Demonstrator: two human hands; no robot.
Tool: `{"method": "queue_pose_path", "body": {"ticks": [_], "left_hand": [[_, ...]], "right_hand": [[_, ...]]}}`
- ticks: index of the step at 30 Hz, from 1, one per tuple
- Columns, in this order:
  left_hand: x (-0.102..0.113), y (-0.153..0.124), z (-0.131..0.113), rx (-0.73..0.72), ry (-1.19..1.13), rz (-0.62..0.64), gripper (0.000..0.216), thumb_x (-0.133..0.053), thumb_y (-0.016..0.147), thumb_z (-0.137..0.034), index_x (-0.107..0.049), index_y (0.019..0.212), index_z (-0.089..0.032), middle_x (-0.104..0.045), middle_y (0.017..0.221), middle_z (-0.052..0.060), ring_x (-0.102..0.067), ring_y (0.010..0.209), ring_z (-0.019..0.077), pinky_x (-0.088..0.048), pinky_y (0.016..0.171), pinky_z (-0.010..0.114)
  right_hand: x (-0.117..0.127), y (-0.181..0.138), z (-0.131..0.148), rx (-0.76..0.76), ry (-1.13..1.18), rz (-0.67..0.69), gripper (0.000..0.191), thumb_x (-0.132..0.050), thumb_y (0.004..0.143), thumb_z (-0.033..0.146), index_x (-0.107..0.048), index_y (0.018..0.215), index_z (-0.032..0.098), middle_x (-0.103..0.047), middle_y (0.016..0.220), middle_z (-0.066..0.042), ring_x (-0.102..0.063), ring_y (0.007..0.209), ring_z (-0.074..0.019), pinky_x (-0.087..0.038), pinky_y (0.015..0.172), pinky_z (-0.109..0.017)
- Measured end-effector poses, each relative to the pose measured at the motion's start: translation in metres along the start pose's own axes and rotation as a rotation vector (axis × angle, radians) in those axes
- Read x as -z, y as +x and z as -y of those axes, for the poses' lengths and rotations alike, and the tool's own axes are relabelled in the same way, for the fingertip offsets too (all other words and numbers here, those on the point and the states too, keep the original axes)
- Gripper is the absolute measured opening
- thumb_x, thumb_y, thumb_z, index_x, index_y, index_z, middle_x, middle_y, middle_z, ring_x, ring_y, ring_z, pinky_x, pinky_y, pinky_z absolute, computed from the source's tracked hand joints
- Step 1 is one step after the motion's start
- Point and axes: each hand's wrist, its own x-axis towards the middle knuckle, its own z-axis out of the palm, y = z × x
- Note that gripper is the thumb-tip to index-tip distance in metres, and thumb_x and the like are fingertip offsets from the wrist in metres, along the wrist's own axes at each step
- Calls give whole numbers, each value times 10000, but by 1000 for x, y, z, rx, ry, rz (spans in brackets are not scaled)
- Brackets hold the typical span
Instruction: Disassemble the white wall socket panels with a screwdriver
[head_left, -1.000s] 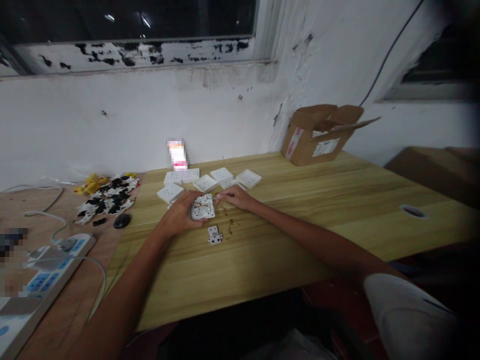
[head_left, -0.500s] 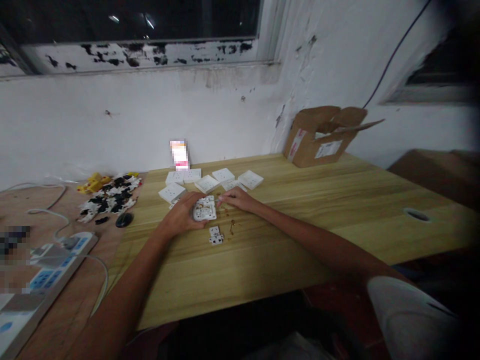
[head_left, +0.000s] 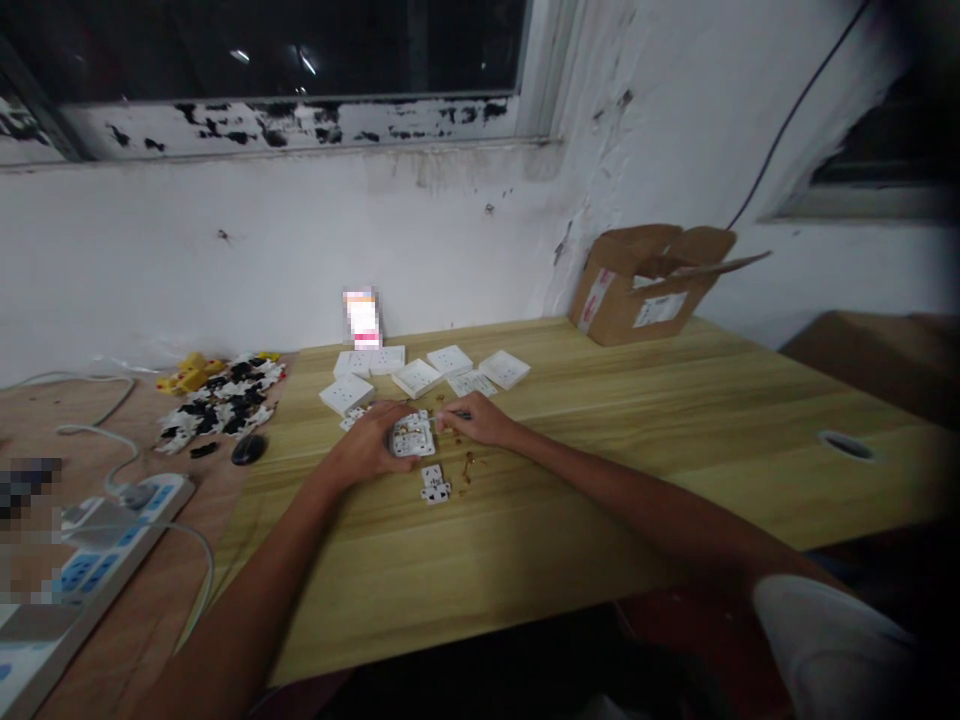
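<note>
My left hand (head_left: pixel 373 443) is closed around the left edge of a white wall-socket housing (head_left: pixel 414 437), its open inner side facing up. Compartments and small brass-coloured parts show inside it. At the housing's upper right edge, my right hand (head_left: pixel 480 419) pinches a thin dark tool (head_left: pixel 461 414), too small to tell its kind. Just below the housing lies a white socket insert piece (head_left: pixel 435 484) with dark slots. Several small brass parts (head_left: pixel 469 465) are scattered on the wood to its right. Part of another white piece (head_left: pixel 352 417) shows behind my left hand.
Several white socket plates (head_left: pixel 505 369) lie behind my hands. A lit phone (head_left: pixel 363 318) leans on the wall. At left are a pile of black and white parts (head_left: pixel 225 405), yellow pieces (head_left: pixel 189 374), a mouse (head_left: pixel 248 449) and a power strip (head_left: pixel 112 560). A cardboard box (head_left: pixel 645 290) stands back right.
The whole view has shifted slightly, so everything sits a little lower. My right hand has turned a little at the housing's edge, and more of the dark tool shows. My left hand keeps its hold.
</note>
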Motion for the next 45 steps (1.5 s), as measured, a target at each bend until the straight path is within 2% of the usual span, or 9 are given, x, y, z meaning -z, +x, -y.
{"method": "queue_pose_path", "body": {"ticks": [8,12,15,19,24,28,33,45], "left_hand": [[0,0,0,5,-7,34,709,-862,720,-440,-627,1365,-259,-699,1314,111,-628,1246,353,-464,1115,538],[-1,-1,-1,0,-19,30,724,-855,725,-426,-618,1390,-263,-689,1346,108,-635,1251,348,-462,1123,534],[0,0,-2,-2,-21,34,724,-865,706,-405,-629,1376,-265,-700,1325,102,-652,1222,343,-479,1103,540],[1,0,-2,-1,1,42,716,-868,697,-393,-636,1361,-258,-708,1302,99,-657,1210,344,-474,1107,559],[0,3,-4,-10,-7,46,666,-869,698,-408,-668,1312,-248,-728,1245,95,-679,1157,332,-502,1080,538],[2,3,0,13,5,-26,713,-867,701,-412,-638,1356,-249,-705,1310,97,-667,1190,330,-523,1053,529],[7,-2,6,23,-16,-37,749,-864,711,-424,-606,1397,-269,-682,1350,97,-651,1223,318,-514,1066,530],[4,0,-3,-27,-11,-20,755,-885,692,-391,-612,1384,-264,-679,1344,101,-639,1226,328,-505,1071,532]], "right_hand": [[7,2,-5,1,58,88,443,-540,1006,459,-780,813,141,-600,598,16,-424,544,-101,-269,560,-241],[11,3,-8,36,75,121,462,-534,1014,472,-782,819,135,-527,553,37,-388,527,-93,-250,548,-245],[12,3,-10,52,59,126,474,-526,1018,480,-785,820,137,-551,562,34,-384,524,-88,-247,545,-243],[6,0,-8,70,-11,74,462,-520,1020,456,-782,808,141,-604,577,19,-410,510,-89,-260,539,-241],[-8,-1,0,168,-117,-4,403,-557,1009,389,-763,761,148,-663,622,-13,-486,545,-100,-313,584,-248],[-10,1,2,91,-70,-43,433,-523,1028,408,-769,785,148,-633,603,5,-482,554,-102,-310,591,-243],[-4,2,2,23,-48,-56,469,-509,1031,448,-775,797,141,-548,552,29,-433,531,-96,-268,570,-245],[-5,1,2,43,-6,-45,444,-534,1027,420,-776,785,136,-578,570,25,-449,538,-85,-264,565,-232]]}}
